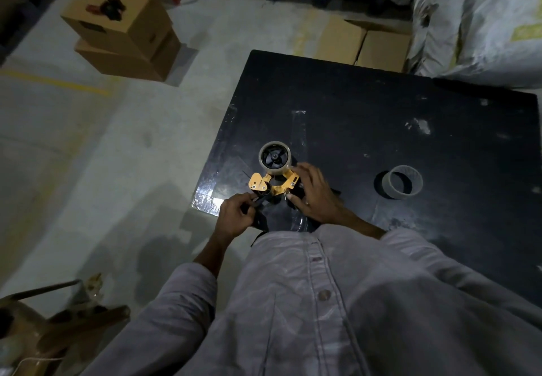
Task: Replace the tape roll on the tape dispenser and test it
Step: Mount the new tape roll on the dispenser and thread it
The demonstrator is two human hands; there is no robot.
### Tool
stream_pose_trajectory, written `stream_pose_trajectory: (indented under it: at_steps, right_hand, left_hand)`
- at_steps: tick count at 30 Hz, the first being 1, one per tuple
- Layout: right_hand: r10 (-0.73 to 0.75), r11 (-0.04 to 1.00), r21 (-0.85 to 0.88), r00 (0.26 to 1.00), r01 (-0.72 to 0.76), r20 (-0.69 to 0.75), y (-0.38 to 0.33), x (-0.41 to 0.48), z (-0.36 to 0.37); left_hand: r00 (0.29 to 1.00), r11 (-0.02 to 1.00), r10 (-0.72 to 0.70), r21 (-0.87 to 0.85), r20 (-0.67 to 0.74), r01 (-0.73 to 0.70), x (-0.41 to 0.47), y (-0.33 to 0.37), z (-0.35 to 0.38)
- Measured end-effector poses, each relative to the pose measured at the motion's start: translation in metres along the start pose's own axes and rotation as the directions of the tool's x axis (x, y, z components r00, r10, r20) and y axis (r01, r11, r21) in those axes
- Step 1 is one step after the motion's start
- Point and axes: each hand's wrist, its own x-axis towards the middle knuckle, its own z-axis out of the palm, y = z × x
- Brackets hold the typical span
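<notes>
The tape dispenser [274,183], yellow-framed with a black hub, lies on its side at the near left corner of the black table [381,117]. A tape roll [275,158] sits on the hub at the dispenser's far end. The right hand [315,196] rests over the right side of the frame, fingers spread and curved down onto it, thumb against the near edge. The left hand [236,214] is at the near left end of the dispenser, fingers pinched together on a dark part there; what exactly it grips cannot be made out. A second, nearly bare roll core [402,182] stands on the table well to the right of the dispenser, apart from both hands. Beyond the table on the floor are stacked cardboard boxes [123,32] to the far left.
</notes>
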Motion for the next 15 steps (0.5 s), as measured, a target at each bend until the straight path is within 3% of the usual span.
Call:
stream_pose_trajectory:
  at_steps: [9, 15]
  right_hand:
    - [0.004, 0.998, 0.061, 0.997, -0.008, 0.074, -0.0041, 0.0065, -0.0105]
    - [0.089, 0.995, 0.033, 0.993, -0.092, 0.081, -0.0027, 0.0072, -0.0091]
  left_hand:
    - [1.0, 1.0, 0.019, 0.016, 0.015, -0.019, 0.002, -0.0023, -0.0025]
    - [0.999, 0.999, 0.02, 0.043, 0.028, -0.022, 0.0, -0.0009, -0.0047]
